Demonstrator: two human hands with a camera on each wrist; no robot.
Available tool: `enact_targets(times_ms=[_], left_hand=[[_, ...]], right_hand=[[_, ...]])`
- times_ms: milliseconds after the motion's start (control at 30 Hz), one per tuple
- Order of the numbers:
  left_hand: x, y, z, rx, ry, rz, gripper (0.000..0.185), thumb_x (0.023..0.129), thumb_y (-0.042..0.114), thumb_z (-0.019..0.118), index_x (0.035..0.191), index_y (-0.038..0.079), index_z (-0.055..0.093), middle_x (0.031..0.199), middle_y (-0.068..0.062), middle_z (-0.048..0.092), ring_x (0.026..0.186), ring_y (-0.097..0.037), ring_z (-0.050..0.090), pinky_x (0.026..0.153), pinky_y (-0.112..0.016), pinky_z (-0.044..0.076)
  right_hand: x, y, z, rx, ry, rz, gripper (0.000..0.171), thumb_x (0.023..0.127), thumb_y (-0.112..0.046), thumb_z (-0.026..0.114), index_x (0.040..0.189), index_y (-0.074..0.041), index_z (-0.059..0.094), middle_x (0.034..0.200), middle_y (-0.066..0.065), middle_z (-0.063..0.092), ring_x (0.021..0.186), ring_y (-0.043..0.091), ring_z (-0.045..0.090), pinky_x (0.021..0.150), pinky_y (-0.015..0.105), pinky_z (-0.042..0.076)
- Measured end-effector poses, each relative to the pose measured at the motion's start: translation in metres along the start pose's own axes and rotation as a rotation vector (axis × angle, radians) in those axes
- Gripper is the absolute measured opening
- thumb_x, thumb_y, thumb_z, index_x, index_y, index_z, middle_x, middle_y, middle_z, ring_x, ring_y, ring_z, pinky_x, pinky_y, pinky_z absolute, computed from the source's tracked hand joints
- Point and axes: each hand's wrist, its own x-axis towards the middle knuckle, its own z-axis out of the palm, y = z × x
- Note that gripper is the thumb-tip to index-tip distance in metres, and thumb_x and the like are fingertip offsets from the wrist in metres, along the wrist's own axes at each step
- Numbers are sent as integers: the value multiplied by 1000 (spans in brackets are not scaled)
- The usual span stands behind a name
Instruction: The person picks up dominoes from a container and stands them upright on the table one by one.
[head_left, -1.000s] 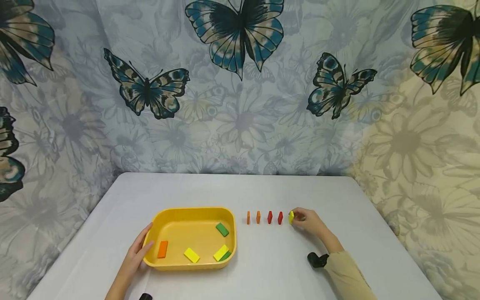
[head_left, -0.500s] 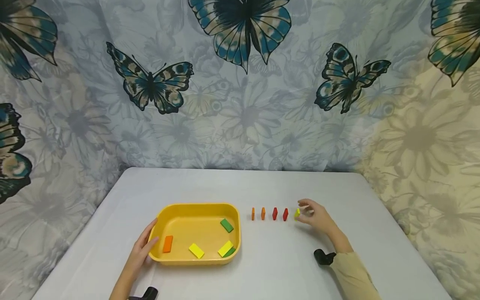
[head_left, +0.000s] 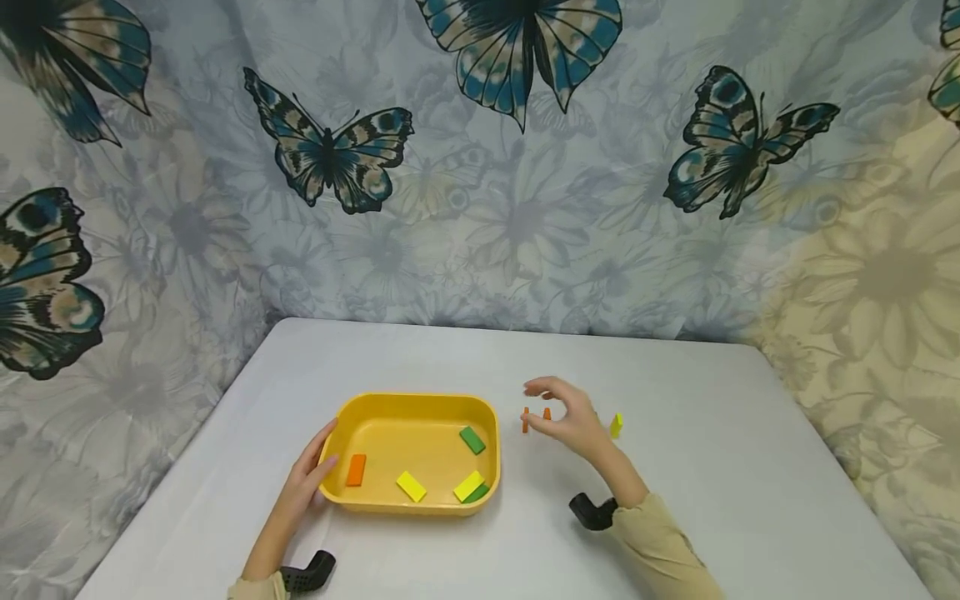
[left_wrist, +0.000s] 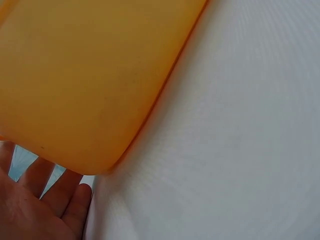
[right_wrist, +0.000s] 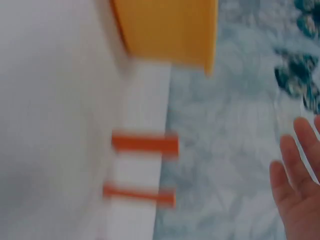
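A yellow tray (head_left: 417, 399) lies on the white table and holds an orange block (head_left: 356, 469), two yellow blocks (head_left: 411, 486) and two green blocks (head_left: 472, 439). My left hand (head_left: 313, 477) rests with straight fingers against the tray's left wall; in the left wrist view its fingers (left_wrist: 47, 202) show beside the tray wall (left_wrist: 90, 85). My right hand (head_left: 536, 402) hovers empty, fingers relaxed, over a row of upright blocks. Two orange blocks (head_left: 525, 419) (right_wrist: 145, 144) show left of it and a yellow block (head_left: 616, 425) stands to its right. The hand hides the blocks between.
A butterfly-print curtain (head_left: 480, 167) hangs behind and beside the table (head_left: 712, 500). Black wrist-camera mounts (head_left: 592, 510) sit at both wrists. Bare tabletop lies to the right of the row and in front of the tray.
My right hand has let go of the yellow block, risen and moved left over the row, now covering the red blocks. The left hand stays on the tray.
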Motion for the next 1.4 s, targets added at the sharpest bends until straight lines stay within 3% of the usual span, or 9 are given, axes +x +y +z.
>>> enact_targets(times_ms=[167,267,367,500,633,933,1100,1233,1400], left_hand=[[7,5,-3,1,3,-22,50,93,9,46,139,1,27,143,-20,20,120,7,25,92,-7,23],[7,5,-2,8,1,-36,50,93,10,46,139,1,27,143,-20,20,119,9,25,92,-7,23],[8,5,-1,11,-3,-33,50,93,9,46,139,1,28,143,-21,19,119,9,25,92,-7,22],[11,10,-1,17,-15,-27,50,93,9,46,139,1,28,143,-20,20,119,8,25,91,-7,22],[14,10,1,11,-18,-24,51,93,9,47,139,1,27,143,-19,20,119,8,25,91,-7,23],[7,3,-2,7,-16,-19,51,93,9,46,139,1,27,143,-21,20,121,6,24,92,-7,22],[7,7,-4,18,10,-20,50,93,11,47,139,3,29,143,-19,21,121,5,24,92,-6,22],[6,7,-2,18,-2,-45,51,93,13,47,139,3,28,144,-18,20,120,7,24,91,-6,21],[2,4,0,9,8,-49,50,93,11,47,139,2,28,143,-18,20,120,8,24,90,-6,22]], right_hand=[[18,1,49,5,-455,47,29,76,-1,69,102,2,58,98,12,59,90,27,53,78,35,46],[23,-1,73,-214,-709,119,28,74,-6,72,100,-5,60,91,3,57,84,17,49,73,24,43],[26,-10,87,-496,-846,128,26,69,-10,76,91,-13,61,77,-5,50,73,11,43,64,21,39],[27,-12,97,-636,-885,124,22,67,-6,74,78,-18,59,65,-8,43,62,9,41,55,20,35],[27,-12,97,-589,-867,171,22,67,1,69,72,-18,58,63,-8,43,59,9,42,51,20,35],[28,-15,99,-497,-885,152,17,68,-16,76,76,-18,61,65,-10,48,61,6,43,54,18,36],[30,-19,103,-521,-907,169,21,65,-14,78,77,-19,62,67,-10,49,64,7,43,56,19,37],[26,-16,107,-562,-910,145,19,67,-13,76,77,-20,62,67,-11,48,62,7,42,55,19,35],[22,-7,104,-438,-848,84,17,72,-12,70,88,-11,63,73,-5,50,64,7,41,57,17,35]])
